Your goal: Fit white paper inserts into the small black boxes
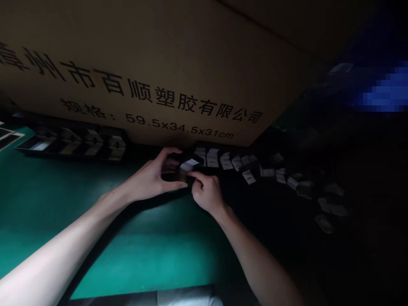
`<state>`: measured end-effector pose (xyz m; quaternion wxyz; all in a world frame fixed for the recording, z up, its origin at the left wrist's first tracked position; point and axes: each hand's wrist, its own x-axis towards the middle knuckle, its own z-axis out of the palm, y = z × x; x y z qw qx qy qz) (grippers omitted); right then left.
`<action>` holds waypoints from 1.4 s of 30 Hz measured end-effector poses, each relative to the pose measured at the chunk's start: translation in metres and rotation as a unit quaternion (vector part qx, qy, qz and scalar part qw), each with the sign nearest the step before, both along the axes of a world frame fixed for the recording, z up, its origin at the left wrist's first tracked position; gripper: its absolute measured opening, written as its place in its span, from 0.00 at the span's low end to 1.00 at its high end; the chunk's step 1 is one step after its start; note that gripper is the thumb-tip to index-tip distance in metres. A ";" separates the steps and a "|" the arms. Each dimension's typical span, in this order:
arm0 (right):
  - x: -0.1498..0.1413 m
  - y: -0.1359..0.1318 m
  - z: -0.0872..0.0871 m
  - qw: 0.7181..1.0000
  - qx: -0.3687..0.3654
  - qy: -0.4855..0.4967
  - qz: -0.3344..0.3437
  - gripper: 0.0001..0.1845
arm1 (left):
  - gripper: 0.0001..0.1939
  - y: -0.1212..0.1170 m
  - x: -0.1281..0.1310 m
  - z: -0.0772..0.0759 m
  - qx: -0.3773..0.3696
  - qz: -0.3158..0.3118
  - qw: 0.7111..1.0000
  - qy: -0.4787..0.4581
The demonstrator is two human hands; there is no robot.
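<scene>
Green-topped desk point(143, 255) carrying a printed cardboard carton point(127, 72), a black tray of pale pieces point(79, 142), and scattered white paper slips point(266, 172).

We read large black Chinese print on the side of a cardboard carton point(165, 46): 州市百顺塑胶有限公司, a company name with its first character cut off at the edge. Beneath it stands 规格: 59.5x34.5x31cm.
</scene>
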<state>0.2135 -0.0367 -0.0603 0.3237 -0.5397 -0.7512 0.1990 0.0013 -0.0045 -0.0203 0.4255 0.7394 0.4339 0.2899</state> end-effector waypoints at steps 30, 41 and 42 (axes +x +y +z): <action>0.001 -0.002 -0.001 0.997 0.032 -0.042 0.051 0.29 | 0.41 0.000 0.003 0.004 -0.102 0.006 0.991 -0.082; 0.001 -0.004 0.004 0.995 0.022 -0.035 0.091 0.31 | 0.42 0.000 0.000 0.002 -0.129 -0.017 0.987 -0.096; 0.002 -0.004 0.004 0.995 0.029 -0.035 0.093 0.31 | 0.42 0.001 0.000 0.002 -0.127 -0.016 0.987 -0.096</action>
